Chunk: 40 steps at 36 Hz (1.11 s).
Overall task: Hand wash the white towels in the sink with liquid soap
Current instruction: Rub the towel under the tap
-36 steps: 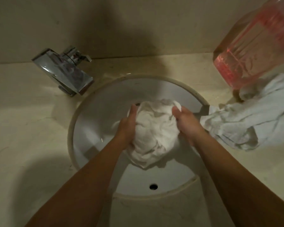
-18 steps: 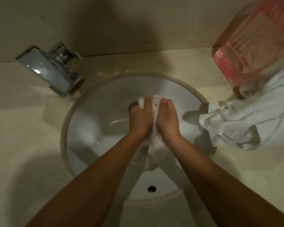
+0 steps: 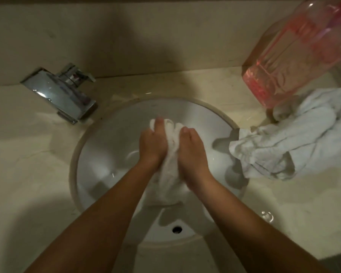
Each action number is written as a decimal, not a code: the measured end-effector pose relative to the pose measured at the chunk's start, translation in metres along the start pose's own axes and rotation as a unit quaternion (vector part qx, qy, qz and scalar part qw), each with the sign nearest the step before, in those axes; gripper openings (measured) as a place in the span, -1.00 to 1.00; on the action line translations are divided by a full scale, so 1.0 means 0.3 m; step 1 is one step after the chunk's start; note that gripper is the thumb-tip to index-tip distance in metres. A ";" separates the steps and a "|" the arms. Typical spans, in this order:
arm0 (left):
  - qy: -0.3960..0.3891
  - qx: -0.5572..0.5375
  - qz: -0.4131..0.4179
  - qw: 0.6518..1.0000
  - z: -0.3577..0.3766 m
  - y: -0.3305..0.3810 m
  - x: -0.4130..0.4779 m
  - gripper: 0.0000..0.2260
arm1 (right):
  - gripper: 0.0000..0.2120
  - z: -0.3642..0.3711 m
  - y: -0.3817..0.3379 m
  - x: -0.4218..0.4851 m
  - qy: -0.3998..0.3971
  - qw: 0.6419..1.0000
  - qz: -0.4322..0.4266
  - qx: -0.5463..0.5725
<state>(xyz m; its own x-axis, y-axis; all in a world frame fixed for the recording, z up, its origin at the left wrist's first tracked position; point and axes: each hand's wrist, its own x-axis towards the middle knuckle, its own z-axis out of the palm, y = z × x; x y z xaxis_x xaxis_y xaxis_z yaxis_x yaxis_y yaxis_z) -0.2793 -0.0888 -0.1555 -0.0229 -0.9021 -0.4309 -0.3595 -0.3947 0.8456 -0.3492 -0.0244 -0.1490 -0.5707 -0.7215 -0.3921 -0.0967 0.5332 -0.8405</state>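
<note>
l hand [image 3: 153, 146], r hand [image 3: 193, 152] round towel [image 3: 168, 183]

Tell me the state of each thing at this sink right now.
Towel in the sink, bunched between both hands.
Left hand, grips that towel.
Right hand, grips that towel.
Faucet, no water running.
Soap bottle, partly full of pink liquid.
Second towel, crumpled on the counter.
</note>
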 end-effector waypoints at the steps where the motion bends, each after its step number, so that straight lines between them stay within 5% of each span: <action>1: 0.003 0.003 0.002 1.000 -0.006 0.005 0.006 -0.52 | -0.68 -0.004 -0.009 -0.041 -0.016 1.000 0.004 0.023; 6: -0.084 -0.053 -0.024 0.995 0.010 -0.006 -0.100 -0.58 | -0.63 -0.059 0.004 0.007 0.026 0.999 0.023 -0.007; 12: -0.060 -0.064 0.011 0.996 -0.013 0.107 -0.149 -0.54 | -0.58 -0.129 -0.054 0.003 0.004 0.998 0.040 0.037; 18: -0.074 -0.157 0.003 0.985 -0.034 0.302 -0.214 -0.54 | -0.24 -0.253 -0.060 -0.033 0.017 0.984 0.080 0.160; 20: -0.098 -0.183 -0.004 0.978 -0.033 0.358 -0.236 -0.42 | -0.12 -0.278 0.013 -0.011 0.009 0.978 0.071 0.195; 23: -0.179 -0.225 -0.030 0.957 -0.036 0.457 -0.298 0.04 | 0.00 -0.340 -0.017 -0.061 -0.021 0.960 0.061 0.271; 25: -0.243 -0.244 -0.052 0.937 -0.026 0.527 -0.332 0.21 | -0.03 -0.395 -0.107 -0.119 -0.001 0.952 0.031 0.305; 31: -0.369 -0.311 -0.025 0.876 0.030 0.758 -0.499 -0.19 | -0.11 -0.641 -0.290 -0.150 0.126 0.923 -0.064 0.358; 35: -0.423 -0.392 -0.026 0.817 0.124 0.859 -0.577 -0.17 | -0.48 -0.813 -0.375 -0.179 0.238 0.920 -0.102 0.293; 40: -0.415 -0.355 -0.015 0.838 0.307 0.808 -0.553 -0.17 | -0.65 -0.928 -0.336 -0.135 0.312 0.922 -0.093 0.210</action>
<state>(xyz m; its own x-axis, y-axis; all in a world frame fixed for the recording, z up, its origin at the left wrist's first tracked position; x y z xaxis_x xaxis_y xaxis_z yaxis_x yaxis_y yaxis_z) -0.4484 -0.0186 0.0919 -0.7705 -0.5742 -0.2768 0.2668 -0.6848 0.6781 -0.5433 0.0742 0.0556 -0.9469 -0.3183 -0.0443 0.0085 0.1130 -0.9936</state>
